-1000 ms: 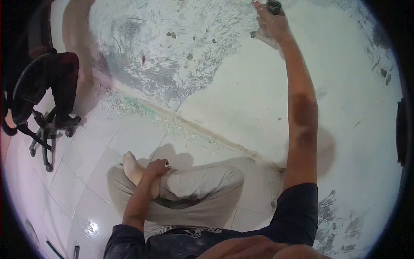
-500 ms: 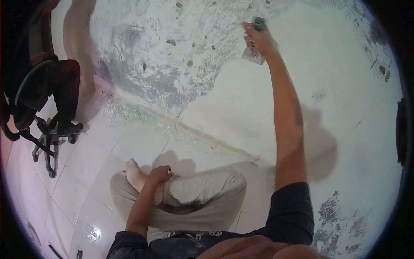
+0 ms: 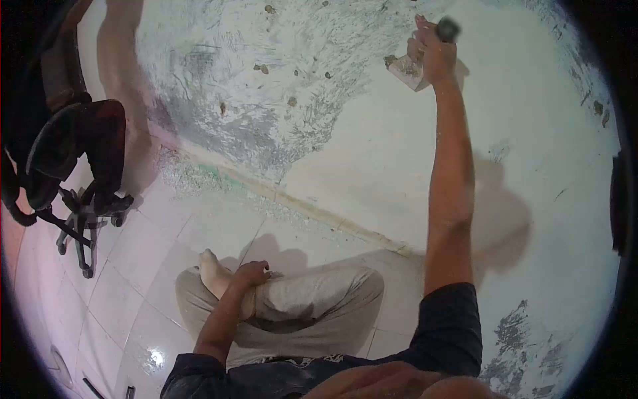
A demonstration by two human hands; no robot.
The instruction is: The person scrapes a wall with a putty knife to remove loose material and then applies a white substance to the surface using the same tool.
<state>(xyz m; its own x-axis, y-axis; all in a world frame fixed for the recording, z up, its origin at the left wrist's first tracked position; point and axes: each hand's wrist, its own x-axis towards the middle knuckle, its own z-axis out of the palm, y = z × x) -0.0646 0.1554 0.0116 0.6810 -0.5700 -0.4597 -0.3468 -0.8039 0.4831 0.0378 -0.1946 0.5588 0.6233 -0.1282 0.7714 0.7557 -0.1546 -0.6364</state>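
Observation:
My right hand [image 3: 438, 61] is closed around a scraper [image 3: 409, 73] at the upper right. Its wide blade lies against the wall [image 3: 372, 159], by the border between rough, grey-streaked surface and smooth pale coating. The scraper's dark handle end pokes out past my fist and is blurred. Down in my lap, my left hand [image 3: 252, 273] rests on my crossed lower leg beside my bare foot [image 3: 214, 274]. Its fingers are curled, with a small pale spot at the tips; what they hold, if anything, I cannot make out.
A black wheeled chair [image 3: 83, 166] stands at the left. White flakes [image 3: 189, 174] are strewn over the tiled floor [image 3: 159, 233] along the foot of the wall. Two thin dark pieces [image 3: 129, 392] lie at the bottom left. Another scraped patch [image 3: 512, 339] marks the wall at lower right.
My right hand and the scraper have moved to the right across the wall, and the blade has turned. My left hand stays on my leg; the whole view has shifted slightly.

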